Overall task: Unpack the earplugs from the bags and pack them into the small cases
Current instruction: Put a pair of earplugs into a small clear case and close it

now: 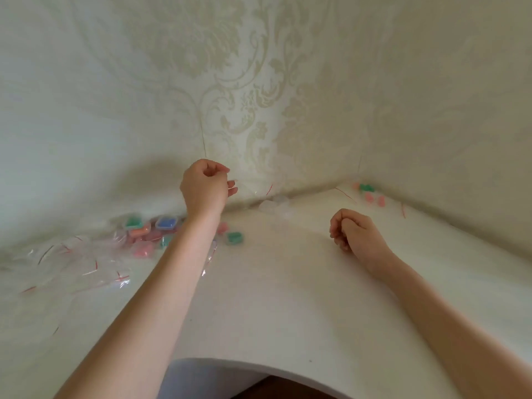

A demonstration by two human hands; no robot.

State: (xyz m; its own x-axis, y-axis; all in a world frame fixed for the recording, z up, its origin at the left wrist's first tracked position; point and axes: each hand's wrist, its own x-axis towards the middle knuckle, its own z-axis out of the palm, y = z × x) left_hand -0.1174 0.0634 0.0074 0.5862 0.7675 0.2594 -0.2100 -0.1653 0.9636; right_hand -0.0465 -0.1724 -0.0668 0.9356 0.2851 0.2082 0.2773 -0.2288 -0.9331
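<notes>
Clear, flimsy bag (256, 191) hangs pinched in the raised left hand (205, 187) near the worktop's back corner, best held by its red-striped top edge; right hand (352, 234) rests loosely curled, seemingly holding nothing

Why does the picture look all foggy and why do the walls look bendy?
Head view: soft and hazy all over, so the coloured cases and clear bags blur. The wide lens bends the wall and table edge. The raised left hand casts a faint shadow on the wall.
</notes>
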